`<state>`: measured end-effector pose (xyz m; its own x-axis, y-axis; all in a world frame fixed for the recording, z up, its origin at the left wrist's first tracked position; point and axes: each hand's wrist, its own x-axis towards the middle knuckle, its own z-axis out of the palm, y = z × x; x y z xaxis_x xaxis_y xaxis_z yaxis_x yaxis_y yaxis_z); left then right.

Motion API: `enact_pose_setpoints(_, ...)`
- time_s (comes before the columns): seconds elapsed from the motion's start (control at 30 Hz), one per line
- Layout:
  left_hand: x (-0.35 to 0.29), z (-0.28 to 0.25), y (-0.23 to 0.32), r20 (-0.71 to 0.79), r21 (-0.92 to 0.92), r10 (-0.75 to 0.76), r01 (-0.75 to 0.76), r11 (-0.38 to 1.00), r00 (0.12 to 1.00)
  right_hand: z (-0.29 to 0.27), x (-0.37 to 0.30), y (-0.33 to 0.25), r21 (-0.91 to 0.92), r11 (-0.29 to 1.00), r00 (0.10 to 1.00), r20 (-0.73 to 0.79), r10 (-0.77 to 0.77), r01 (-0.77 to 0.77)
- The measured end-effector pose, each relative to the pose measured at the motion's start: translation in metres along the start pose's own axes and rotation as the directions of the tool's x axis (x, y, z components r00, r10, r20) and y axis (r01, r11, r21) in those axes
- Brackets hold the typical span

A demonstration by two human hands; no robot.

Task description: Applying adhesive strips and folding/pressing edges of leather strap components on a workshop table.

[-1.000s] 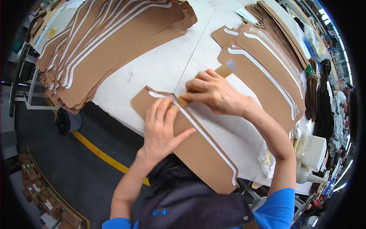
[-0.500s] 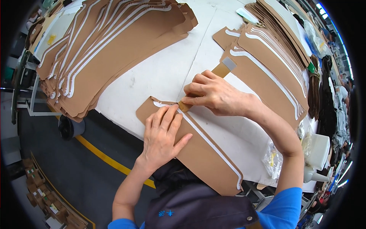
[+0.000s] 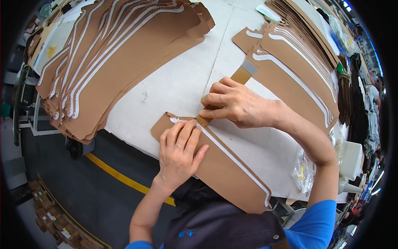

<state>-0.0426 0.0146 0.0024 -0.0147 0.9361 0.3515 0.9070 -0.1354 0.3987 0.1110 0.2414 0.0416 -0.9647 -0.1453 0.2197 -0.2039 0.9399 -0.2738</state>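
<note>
A long brown panel [image 3: 226,176] with a white strip [image 3: 236,158] along its far edge lies slantwise on the white table, its lower end near my body. Flat on its left part rests my left hand [image 3: 179,150], fingers stretched toward the strip and pressing on the panel. My right hand [image 3: 238,103] grips a flat yellowish-brown tool [image 3: 241,75] with a grey end pointing up and away. The tool's lower end [image 3: 203,120] touches the panel's edge by the white strip, just beside my left fingertips. My right fingers hide its middle, so its exact kind is unclear.
A fanned pile of brown panels with white strips [image 3: 137,54] covers the table's left side. More such panels [image 3: 290,79] overlap at the right, below a brown stack [image 3: 309,31]. Clear plastic bags [image 3: 303,172] and a white container [image 3: 350,161] sit near the right edge.
The whole view has shifted slightly, moving the panel and both hands a little right and down in the picture. Both hands keep nearly the same place on the panel.
</note>
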Motion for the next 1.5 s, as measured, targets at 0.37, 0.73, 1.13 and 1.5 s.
enact_pose_setpoints(0.37,-0.002,0.003,0.001,-0.021,-0.023,-0.035,0.035,0.999,0.999,-0.009,0.021,0.014,0.106,0.993,0.988,0.134,-0.074,0.06)
enact_pose_setpoints(0.73,0.0,0.007,0.001,-0.104,-0.105,-0.066,0.055,0.993,0.992,0.002,0.045,0.021,0.061,0.986,0.983,0.088,-0.162,0.157)
enact_pose_setpoints(1.13,-0.004,0.006,0.003,-0.142,-0.02,-0.036,0.034,0.999,0.989,0.002,0.015,-0.009,0.562,0.801,0.859,-0.289,0.422,-0.204)
enact_pose_setpoints(1.5,0.035,-0.007,-0.029,0.194,-0.288,0.017,0.04,0.957,0.981,-0.007,0.001,-0.095,0.987,0.162,0.832,-0.085,0.548,-0.005)
